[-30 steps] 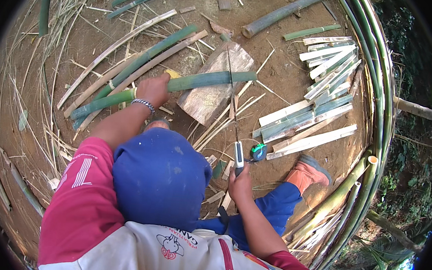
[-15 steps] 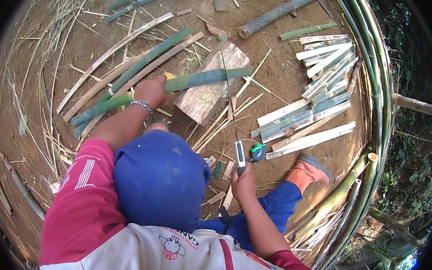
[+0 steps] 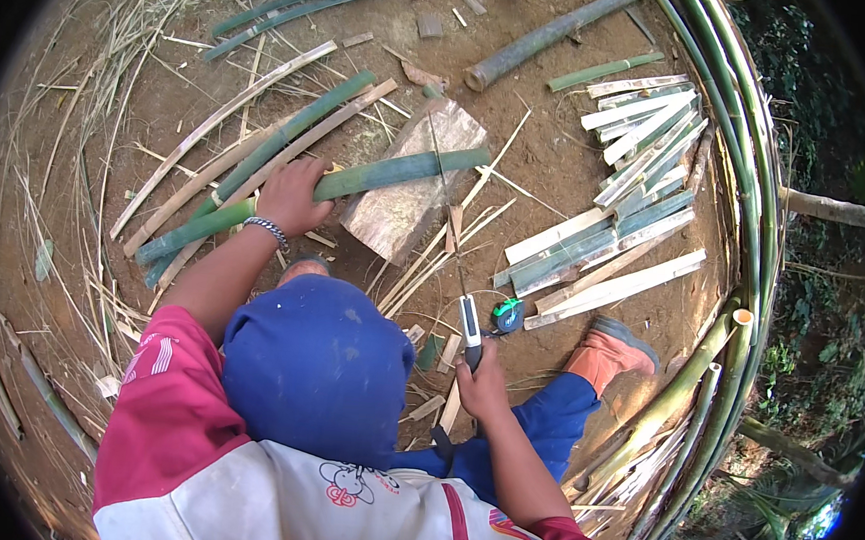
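A long green split bamboo piece [image 3: 399, 173] lies slanted across a pale wooden block [image 3: 411, 213], its right end reaching past the block. My left hand [image 3: 294, 197] is wrapped round the bamboo, left of the block. In my right hand [image 3: 485, 382] is the grey-and-white handle of a hand saw [image 3: 470, 325]. Its thin, dark blade runs away from me and crosses the bamboo near the right end, over the block. Whether the blade has cut into the bamboo cannot be made out. A black-and-green tape measure [image 3: 508, 315] lies on the ground beside the saw handle.
Cut bamboo slats [image 3: 605, 247] lie in a pile on the right. Longer split strips [image 3: 297, 130] rest at the left, beyond my left hand. A round bamboo pole [image 3: 554, 38] lies at the far side. Long bent poles [image 3: 752, 152] border the right edge. Thin shavings litter the ground.
The whole view has shifted slightly, so everything sits a little lower and further left. Both hands keep their holds, and the saw still crosses the bamboo at nearly the same spot.
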Demonstrator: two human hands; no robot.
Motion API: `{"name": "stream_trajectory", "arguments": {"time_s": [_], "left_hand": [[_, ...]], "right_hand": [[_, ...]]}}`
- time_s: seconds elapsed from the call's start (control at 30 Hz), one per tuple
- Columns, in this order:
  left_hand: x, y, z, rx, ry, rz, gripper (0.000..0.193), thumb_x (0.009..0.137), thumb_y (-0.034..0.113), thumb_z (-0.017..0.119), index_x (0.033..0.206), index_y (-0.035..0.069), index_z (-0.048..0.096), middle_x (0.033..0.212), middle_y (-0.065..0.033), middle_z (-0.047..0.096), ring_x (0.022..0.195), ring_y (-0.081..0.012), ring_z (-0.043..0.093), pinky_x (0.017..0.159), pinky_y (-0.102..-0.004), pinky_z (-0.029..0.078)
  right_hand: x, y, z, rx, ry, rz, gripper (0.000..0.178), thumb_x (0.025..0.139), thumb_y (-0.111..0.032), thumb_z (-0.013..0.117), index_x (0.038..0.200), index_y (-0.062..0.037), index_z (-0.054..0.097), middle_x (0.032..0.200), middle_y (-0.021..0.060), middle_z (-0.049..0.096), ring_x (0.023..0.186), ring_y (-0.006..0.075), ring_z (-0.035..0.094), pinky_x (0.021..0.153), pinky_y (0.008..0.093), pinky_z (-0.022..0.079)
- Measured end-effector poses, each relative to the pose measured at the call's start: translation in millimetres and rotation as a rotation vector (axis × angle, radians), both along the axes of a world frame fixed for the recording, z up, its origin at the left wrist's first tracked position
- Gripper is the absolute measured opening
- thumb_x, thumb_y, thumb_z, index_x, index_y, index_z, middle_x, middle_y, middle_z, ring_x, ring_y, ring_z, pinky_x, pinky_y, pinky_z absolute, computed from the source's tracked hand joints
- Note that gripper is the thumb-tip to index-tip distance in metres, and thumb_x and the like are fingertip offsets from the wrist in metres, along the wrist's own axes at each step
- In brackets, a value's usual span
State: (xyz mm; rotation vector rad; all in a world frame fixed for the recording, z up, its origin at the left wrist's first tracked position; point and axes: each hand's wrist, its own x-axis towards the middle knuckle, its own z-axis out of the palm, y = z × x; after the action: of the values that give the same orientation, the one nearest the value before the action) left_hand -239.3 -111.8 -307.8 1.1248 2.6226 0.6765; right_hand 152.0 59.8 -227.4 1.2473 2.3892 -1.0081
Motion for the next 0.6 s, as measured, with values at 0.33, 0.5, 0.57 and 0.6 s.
{"name": "stream_trajectory", "arguments": {"time_s": [0.33, 0.5, 0.57, 0.6], "left_hand": [[-1, 38, 11, -0.104, -0.048, -0.028, 0.045, 0.079, 0.026, 0.07, 0.119, 0.01, 0.058, 0.113, -0.0192, 0.066, 0.108, -0.0373, 0.064, 0.094, -0.0488, 0.049], [4, 47, 18, -0.26, -0.084, 0.016, 0.03, 0.081, 0.022, 0.068, 0.106, 0.007, 0.059, 0.093, -0.0203, 0.072, 0.089, -0.0405, 0.07, 0.081, -0.0511, 0.054], [6, 50, 25, -0.277, -0.111, 0.027, 0.028, 0.082, 0.022, 0.067, 0.105, 0.008, 0.06, 0.095, -0.0209, 0.072, 0.091, -0.0403, 0.069, 0.082, -0.051, 0.054], [6, 52, 28, -0.285, -0.125, 0.033, 0.027, 0.082, 0.021, 0.067, 0.105, 0.008, 0.061, 0.096, -0.0212, 0.072, 0.092, -0.0402, 0.069, 0.082, -0.0509, 0.054]], "right_hand": [[7, 0, 0, -0.006, 0.033, 0.012, 0.05, 0.1, -0.028, 0.058, 0.143, -0.0066, 0.04, 0.116, 0.0283, 0.063, 0.106, 0.0488, 0.062, 0.089, 0.0495, 0.049], [8, -1, 6, 0.009, 0.081, 0.036, 0.05, 0.102, -0.028, 0.054, 0.144, -0.007, 0.039, 0.115, 0.0289, 0.063, 0.107, 0.0501, 0.061, 0.09, 0.0513, 0.049], [19, -3, 3, 0.048, 0.1, 0.052, 0.048, 0.103, -0.028, 0.053, 0.143, -0.0075, 0.04, 0.114, 0.0295, 0.063, 0.105, 0.0509, 0.061, 0.089, 0.0531, 0.049], [23, -3, 3, 0.017, 0.043, 0.03, 0.049, 0.102, -0.029, 0.053, 0.144, -0.0081, 0.039, 0.117, 0.0303, 0.062, 0.107, 0.0509, 0.061, 0.09, 0.0538, 0.049]]}}
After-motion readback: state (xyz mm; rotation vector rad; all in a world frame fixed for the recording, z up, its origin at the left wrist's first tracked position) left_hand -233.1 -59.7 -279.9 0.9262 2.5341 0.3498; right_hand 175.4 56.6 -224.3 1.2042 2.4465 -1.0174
